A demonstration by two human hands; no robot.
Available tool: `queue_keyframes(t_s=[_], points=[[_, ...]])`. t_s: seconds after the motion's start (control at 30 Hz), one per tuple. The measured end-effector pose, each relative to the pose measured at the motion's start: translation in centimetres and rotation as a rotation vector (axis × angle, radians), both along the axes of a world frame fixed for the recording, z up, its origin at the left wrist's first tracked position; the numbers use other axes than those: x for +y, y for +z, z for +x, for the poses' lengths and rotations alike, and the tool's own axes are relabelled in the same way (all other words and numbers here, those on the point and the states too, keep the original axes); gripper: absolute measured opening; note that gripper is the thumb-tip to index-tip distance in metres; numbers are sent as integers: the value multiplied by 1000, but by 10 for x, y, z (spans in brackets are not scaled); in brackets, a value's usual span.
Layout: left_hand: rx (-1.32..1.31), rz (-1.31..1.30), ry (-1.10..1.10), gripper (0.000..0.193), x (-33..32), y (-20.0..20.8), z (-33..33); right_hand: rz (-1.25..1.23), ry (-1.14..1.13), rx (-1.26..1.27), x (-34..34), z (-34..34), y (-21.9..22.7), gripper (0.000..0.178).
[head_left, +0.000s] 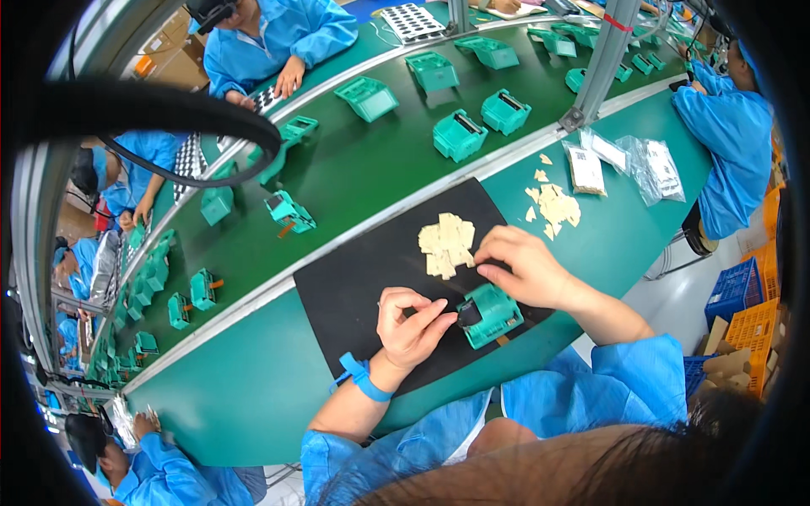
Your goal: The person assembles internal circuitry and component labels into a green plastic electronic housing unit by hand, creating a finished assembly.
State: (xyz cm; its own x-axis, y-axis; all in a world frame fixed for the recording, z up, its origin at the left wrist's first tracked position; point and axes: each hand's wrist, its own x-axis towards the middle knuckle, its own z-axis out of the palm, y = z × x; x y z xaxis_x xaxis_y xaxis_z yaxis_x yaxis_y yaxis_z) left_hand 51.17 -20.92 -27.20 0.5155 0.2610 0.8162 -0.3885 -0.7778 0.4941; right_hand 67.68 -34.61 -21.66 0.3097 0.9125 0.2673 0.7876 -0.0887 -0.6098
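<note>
On a black mat in front of me lies a green plastic housing with a black part at its left end. My left hand, a blue strap round its wrist, is beside that end. Its thumb and index finger are pinched together; anything between them is too small to make out. My right hand reaches over the housing, fingers bent and tips at the right edge of a pile of cream-coloured flat pieces. Whether a piece is between those fingers I cannot make out.
More cream pieces and clear plastic bags lie right of the mat. Beyond a metal rail, a green conveyor carries several green housings. A metal post stands at the far right. Co-workers in blue sit around.
</note>
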Motion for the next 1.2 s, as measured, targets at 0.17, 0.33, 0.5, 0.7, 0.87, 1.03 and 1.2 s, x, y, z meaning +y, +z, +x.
queue_keyframes(t_s=[0.17, 0.33, 0.5, 0.7, 0.87, 1.03, 1.2], points=[[-94, 191, 31, 46, -3, 0, 4, 18, 415, 176, -8, -12, 30, 14], [-93, 216, 21, 42, -5, 2, 6, -274, 395, 16, -13, -23, 40, 10], [237, 294, 3, 39, -9, 12, 11, -60, 11, 48, -44, -4, 31, 6], [662, 269, -160, 40, -21, 51, 25, -15, -261, 293, -48, -2, 11, 7], [742, 314, -167, 40, -24, 43, 32, -44, -229, 417, -30, 2, -2, 8], [774, 279, -141, 41, -26, 42, 34, -76, -249, 413, -24, 5, -8, 8], [755, 297, -161, 43, -23, 40, 35, -116, -226, 528, -18, 7, -10, 8]])
